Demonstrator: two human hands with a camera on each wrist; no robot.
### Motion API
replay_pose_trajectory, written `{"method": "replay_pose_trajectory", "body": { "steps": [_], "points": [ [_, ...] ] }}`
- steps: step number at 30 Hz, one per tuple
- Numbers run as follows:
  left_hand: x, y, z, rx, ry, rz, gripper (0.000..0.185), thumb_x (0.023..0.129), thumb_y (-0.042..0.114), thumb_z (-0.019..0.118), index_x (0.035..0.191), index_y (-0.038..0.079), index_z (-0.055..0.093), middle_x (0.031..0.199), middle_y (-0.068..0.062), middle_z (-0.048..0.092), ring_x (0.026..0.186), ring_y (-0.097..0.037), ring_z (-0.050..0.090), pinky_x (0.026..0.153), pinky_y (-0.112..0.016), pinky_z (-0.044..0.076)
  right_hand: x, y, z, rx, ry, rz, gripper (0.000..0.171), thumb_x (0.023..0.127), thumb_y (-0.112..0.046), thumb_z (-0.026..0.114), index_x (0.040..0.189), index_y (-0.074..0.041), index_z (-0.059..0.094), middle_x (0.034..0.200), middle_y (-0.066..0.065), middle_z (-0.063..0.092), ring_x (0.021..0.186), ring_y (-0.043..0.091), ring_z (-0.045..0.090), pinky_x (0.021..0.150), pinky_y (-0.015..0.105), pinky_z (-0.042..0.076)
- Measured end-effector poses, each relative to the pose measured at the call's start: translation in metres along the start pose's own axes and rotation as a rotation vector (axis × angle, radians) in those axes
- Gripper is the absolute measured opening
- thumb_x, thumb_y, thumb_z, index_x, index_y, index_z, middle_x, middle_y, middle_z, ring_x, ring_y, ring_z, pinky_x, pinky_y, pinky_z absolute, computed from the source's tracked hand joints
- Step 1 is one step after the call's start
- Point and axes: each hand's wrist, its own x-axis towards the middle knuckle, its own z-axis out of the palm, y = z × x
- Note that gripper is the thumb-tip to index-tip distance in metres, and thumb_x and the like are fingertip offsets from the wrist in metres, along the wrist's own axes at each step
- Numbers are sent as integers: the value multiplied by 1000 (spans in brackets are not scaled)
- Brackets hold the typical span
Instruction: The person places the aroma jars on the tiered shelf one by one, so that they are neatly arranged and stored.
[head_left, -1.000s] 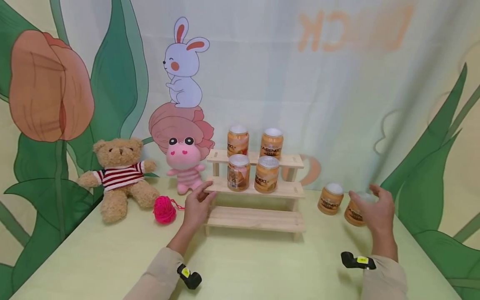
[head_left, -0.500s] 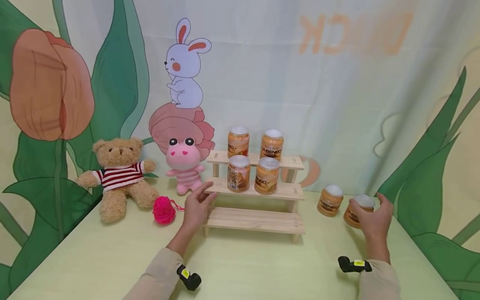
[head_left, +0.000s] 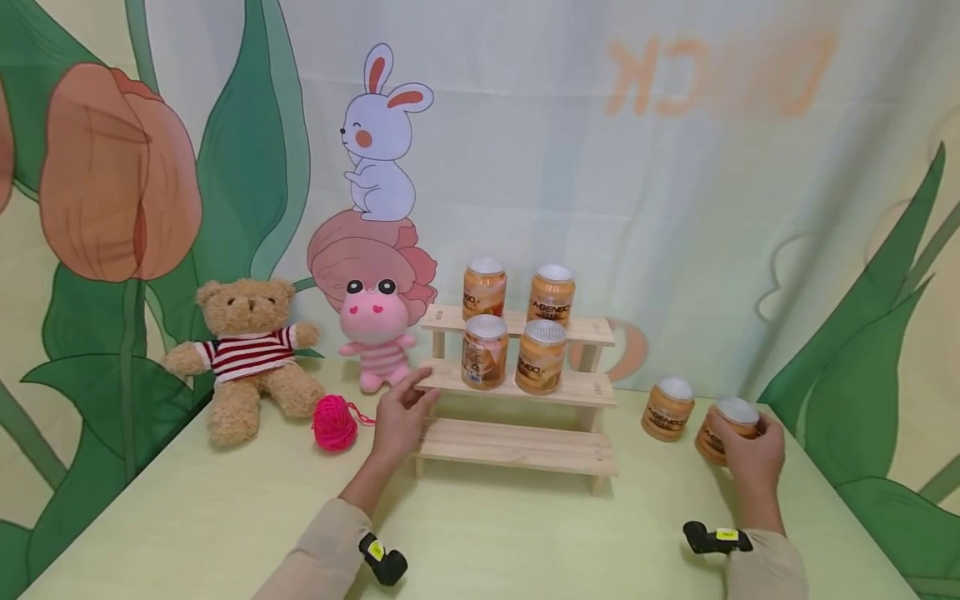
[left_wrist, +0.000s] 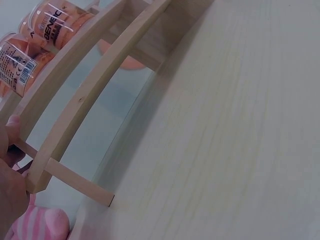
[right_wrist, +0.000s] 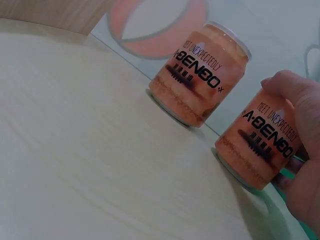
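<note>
Head view: I see both of my hands out over the pale green table (head_left: pixel 525 533), one at each end of the wooden step shelf (head_left: pixel 517 446).
Right hand: my right hand (head_left: pixel 750 457) sits at about 4 o'clock on the table, fingers and thumb curled round the orange can (head_left: pixel 731 425); the right wrist view shows my thumb (right_wrist: pixel 290 87) across its label.
Can held: it stands upright on the table near the right edge.
Second can: another can (head_left: pixel 667 408) stands just beside it at 9 o'clock, apart from it.
Left hand: my left hand (head_left: pixel 399 417) rests with fingers fairly straight against the left end of the shelf's middle step, gripping nothing.
Shelf load: four cans (head_left: pixel 517 329), two on the top step, two on the middle.
Left side: a pink yarn ball (head_left: pixel 334 423), a pink plush (head_left: pixel 377 333) and a teddy bear (head_left: pixel 246 354) sit at 9 to 10 o'clock.
</note>
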Motion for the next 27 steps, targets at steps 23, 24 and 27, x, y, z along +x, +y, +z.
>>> {"method": "replay_pose_trajectory", "body": {
  "steps": [23, 24, 27],
  "points": [
    [-3, 4, -1, -8, 1, -35, 36, 93, 8, 71, 129, 7, 67, 95, -13, 73, 85, -23, 66, 62, -22, 51, -2, -6, -1, -40, -13, -18, 90, 88, -50, 71, 153, -4, 30, 149, 18, 39, 130, 32, 41, 102, 44, 40],
    [-3, 4, -1, -9, -4, -27, 36, 93, 8, 71, 129, 6, 67, 95, -13, 73, 86, -24, 66, 63, -24, 53, -3, -6, -1, -38, -13, -13, 90, 88, -50, 70, 154, -4, 30, 150, 18, 38, 130, 32, 40, 103, 46, 40],
    [-2, 5, -1, -10, -15, -12, 36, 93, 9, 72, 128, 6, 67, 95, -13, 73, 88, -27, 67, 65, -30, 56, -4, -5, -3, -33, -13, -3, 90, 89, -51, 70, 154, -3, 29, 150, 19, 37, 132, 33, 39, 106, 48, 39]
  ]
}}
